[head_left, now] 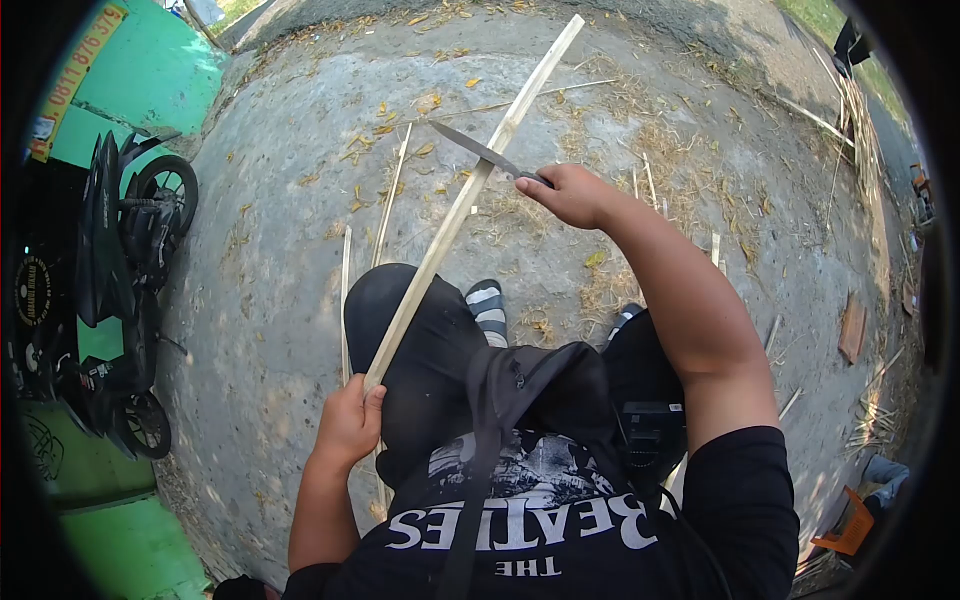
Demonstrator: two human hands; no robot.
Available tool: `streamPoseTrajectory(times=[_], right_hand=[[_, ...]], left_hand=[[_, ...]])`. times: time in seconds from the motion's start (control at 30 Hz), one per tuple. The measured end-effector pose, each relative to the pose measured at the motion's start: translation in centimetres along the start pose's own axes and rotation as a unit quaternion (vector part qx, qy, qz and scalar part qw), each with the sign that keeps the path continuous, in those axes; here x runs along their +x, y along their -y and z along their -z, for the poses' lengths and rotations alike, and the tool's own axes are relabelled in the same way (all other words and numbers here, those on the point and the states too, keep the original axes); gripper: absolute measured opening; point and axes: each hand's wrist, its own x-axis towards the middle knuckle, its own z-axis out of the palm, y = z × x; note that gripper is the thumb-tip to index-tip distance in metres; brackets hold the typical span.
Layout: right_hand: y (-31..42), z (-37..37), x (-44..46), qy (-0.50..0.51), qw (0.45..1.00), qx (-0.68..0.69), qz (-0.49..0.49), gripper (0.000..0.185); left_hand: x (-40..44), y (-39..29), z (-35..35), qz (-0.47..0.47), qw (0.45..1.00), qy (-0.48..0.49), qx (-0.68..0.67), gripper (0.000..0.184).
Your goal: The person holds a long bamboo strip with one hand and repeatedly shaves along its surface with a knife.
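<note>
A long pale strip of split bamboo or wood (pixel 440 237) slants from my lap up and away to the right. Its near end is gripped in my left hand (pixel 350 420), thumb along the strip, beside my left knee. My right hand (pixel 572 197) is wrapped around the dark handle of a knife (pixel 477 147). The blade lies across the strip past its middle and points up to the left. Whether the edge has bitten into the strip I cannot tell.
Thin strips (pixel 392 195) lie on the concrete ground among dry leaves and shavings. A motorcycle (pixel 140 250) stands at the left by a green wall (pixel 150 70). A bundle of long strips (pixel 862 140) is at the far right, and an orange chair (pixel 848 525) is at the lower right.
</note>
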Motion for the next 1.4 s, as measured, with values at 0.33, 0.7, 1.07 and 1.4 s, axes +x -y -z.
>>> streamPoseTrajectory(times=[0.33, 0.7, 1.07, 1.4], right_hand=[[-0.9, 0.7, 0.8, 0.009, 0.999, -0.046, -0.004, 0.069], [-0.7, 0.5, 0.2, 0.01, 0.995, -0.092, -0.021, 0.068], [-0.8, -0.5, 0.5, -0.002, 0.995, -0.102, 0.013, 0.066], [0.6, 0.0, 0.0, 0.021, 0.994, -0.105, 0.034, 0.066]], left_hand=[[0.6, -0.6, 0.4, -0.005, 1.0, -0.008, -0.017, 0.029], [0.1, 0.0, 0.5, -0.009, 1.0, -0.006, -0.001, 0.029], [0.5, 0.2, 0.7, -0.008, 1.0, 0.016, -0.018, 0.028], [0.1, 0.7, 0.4, 0.007, 0.999, 0.008, -0.037, 0.031]])
